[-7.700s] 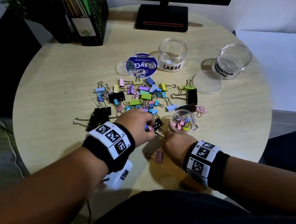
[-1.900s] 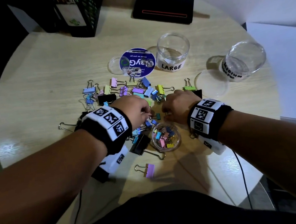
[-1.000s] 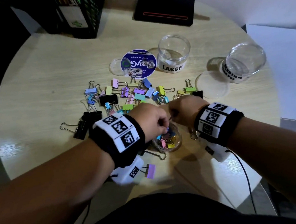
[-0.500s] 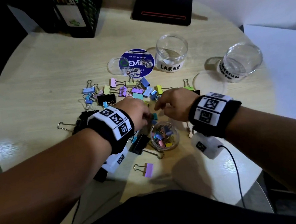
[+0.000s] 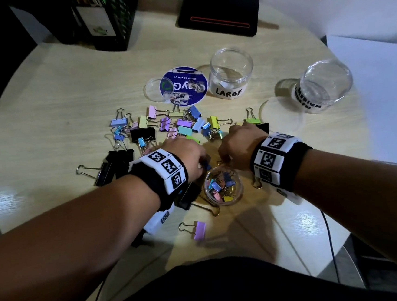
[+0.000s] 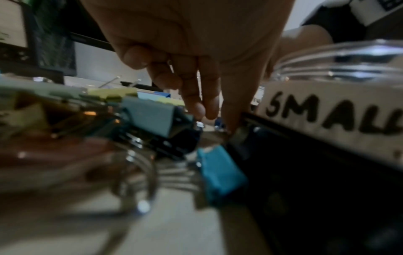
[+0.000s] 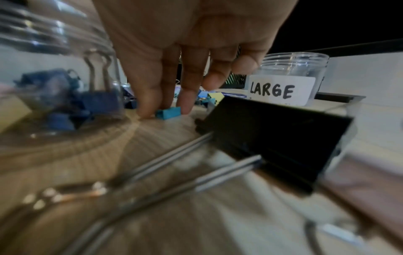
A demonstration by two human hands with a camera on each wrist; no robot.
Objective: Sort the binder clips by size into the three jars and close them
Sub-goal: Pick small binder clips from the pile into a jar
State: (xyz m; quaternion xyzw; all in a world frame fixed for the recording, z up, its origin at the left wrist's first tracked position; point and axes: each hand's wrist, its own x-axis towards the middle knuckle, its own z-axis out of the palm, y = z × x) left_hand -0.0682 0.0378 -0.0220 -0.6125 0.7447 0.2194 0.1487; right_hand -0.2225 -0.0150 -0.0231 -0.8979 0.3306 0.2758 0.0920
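Observation:
The open SMALL jar (image 5: 223, 188) (image 6: 327, 110) holds several small coloured clips and stands just near of both hands. In a loose pile beyond lie mixed binder clips (image 5: 180, 125). My left hand (image 5: 205, 164) (image 6: 218, 117) reaches down with thumb and fingers pinching a small dark blue clip (image 5: 208, 166) beside the jar. On the table my right hand (image 5: 222, 159) (image 7: 165, 110) pinches a small teal clip (image 7: 169, 113) between thumb and finger. The LARGE jar (image 5: 231, 74) (image 7: 290, 82) and the MEDIUM jar (image 5: 324, 84) stand open and empty at the back right.
Three lids lie loose: a clear lid (image 5: 152, 89), a blue-labelled lid (image 5: 184, 86) and a clear lid (image 5: 281, 113). Large black clips (image 5: 114, 165) lie left, one black clip (image 5: 187, 197) (image 7: 272, 138) under my left wrist. A purple clip (image 5: 199, 230) sits near the front. A monitor base (image 5: 218, 15) and a black organiser (image 5: 107, 18) stand at the back.
My left hand left the small jar's mouth and came down on the clips beside it. The right hand drew back to the jar's far side and closed on a teal clip.

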